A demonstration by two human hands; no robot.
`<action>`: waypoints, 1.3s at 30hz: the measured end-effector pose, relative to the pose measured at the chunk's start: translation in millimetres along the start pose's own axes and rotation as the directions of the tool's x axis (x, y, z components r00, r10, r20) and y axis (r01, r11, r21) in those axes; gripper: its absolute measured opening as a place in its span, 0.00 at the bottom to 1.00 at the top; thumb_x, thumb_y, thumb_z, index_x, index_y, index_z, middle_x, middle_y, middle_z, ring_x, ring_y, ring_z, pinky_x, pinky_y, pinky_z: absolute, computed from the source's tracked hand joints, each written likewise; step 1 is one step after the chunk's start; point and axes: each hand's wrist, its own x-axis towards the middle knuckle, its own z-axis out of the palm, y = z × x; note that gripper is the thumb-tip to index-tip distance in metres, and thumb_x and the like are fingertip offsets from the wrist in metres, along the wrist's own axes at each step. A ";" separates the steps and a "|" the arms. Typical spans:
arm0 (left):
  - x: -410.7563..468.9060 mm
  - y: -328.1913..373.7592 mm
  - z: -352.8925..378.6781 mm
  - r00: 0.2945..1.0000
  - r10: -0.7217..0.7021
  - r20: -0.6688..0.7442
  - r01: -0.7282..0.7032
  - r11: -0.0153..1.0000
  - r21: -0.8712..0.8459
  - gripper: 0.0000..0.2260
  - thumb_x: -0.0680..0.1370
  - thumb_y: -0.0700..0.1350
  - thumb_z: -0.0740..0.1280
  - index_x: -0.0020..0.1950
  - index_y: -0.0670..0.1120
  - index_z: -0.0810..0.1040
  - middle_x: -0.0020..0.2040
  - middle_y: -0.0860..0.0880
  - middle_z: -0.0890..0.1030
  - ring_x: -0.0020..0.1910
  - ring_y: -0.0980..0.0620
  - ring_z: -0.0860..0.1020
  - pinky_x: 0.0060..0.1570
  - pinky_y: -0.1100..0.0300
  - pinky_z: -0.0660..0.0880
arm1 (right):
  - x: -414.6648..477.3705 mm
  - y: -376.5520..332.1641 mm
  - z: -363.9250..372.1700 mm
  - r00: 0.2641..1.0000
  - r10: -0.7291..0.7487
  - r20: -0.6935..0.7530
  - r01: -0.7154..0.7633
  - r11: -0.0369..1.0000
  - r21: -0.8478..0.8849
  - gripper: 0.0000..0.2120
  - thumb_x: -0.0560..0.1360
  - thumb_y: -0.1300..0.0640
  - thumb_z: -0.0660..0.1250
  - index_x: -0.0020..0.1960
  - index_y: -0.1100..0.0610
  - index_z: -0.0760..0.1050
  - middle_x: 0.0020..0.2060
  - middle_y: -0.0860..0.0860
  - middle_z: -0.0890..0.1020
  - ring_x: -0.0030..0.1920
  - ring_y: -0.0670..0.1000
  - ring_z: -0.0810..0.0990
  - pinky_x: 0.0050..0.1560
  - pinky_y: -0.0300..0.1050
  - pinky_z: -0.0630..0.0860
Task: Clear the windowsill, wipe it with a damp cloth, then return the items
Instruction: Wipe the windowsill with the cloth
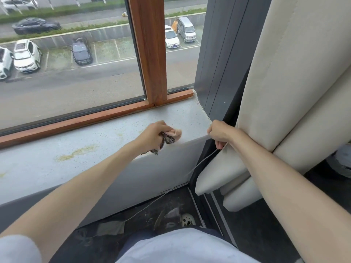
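We are in a room on an upper floor of a building, close to a window. This shows from the wooden window frame (150,50), the grey speckled windowsill (106,135) and the cars (26,56) parked far below beside a road. A thick beige curtain (284,73) hangs at the right above a dark floor (247,228); whether it is a home or an office we cannot tell

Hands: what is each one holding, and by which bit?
The left hand grips a crumpled cloth around its middle. The right hand pinches the beige curtain at its edge; a thin cord hangs from there.
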 end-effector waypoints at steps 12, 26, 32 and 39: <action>-5.1 17.9 15.2 0.999 0.040 -0.005 -0.040 0.999 -0.023 0.14 0.77 0.30 0.61 0.57 0.41 0.80 0.49 0.46 0.72 0.37 0.51 0.73 0.32 0.63 0.72 | 11.9 -4.1 -1.2 0.999 -0.017 0.049 0.023 0.993 -0.120 0.12 0.70 0.69 0.48 0.38 0.65 0.70 0.25 0.63 0.79 0.23 0.56 0.76 0.43 0.52 0.81; 59.1 21.6 12.5 0.979 -0.137 -0.150 0.139 0.990 0.004 0.19 0.75 0.30 0.56 0.58 0.45 0.80 0.49 0.46 0.70 0.48 0.44 0.72 0.50 0.52 0.71 | -2.0 14.4 -13.3 0.992 -0.027 0.126 0.024 0.999 0.021 0.28 0.72 0.69 0.45 0.70 0.59 0.66 0.39 0.68 0.81 0.28 0.58 0.76 0.48 0.53 0.80; 43.7 45.6 40.7 0.981 -0.041 0.189 0.034 0.998 0.044 0.23 0.72 0.28 0.56 0.58 0.46 0.81 0.49 0.49 0.72 0.49 0.46 0.74 0.47 0.54 0.73 | 7.5 7.6 -13.0 0.995 -0.041 0.092 0.055 0.987 -0.152 0.23 0.72 0.69 0.47 0.63 0.64 0.71 0.34 0.63 0.82 0.28 0.57 0.78 0.45 0.53 0.82; 16.7 -27.9 -43.5 0.903 -0.378 -0.204 0.370 0.926 -0.078 0.20 0.71 0.28 0.54 0.47 0.46 0.81 0.46 0.41 0.76 0.41 0.44 0.75 0.34 0.59 0.67 | 9.5 -39.2 -4.2 0.959 -0.261 -0.107 0.222 0.932 -0.287 0.11 0.70 0.68 0.55 0.32 0.57 0.60 0.31 0.51 0.67 0.39 0.57 0.70 0.30 0.40 0.61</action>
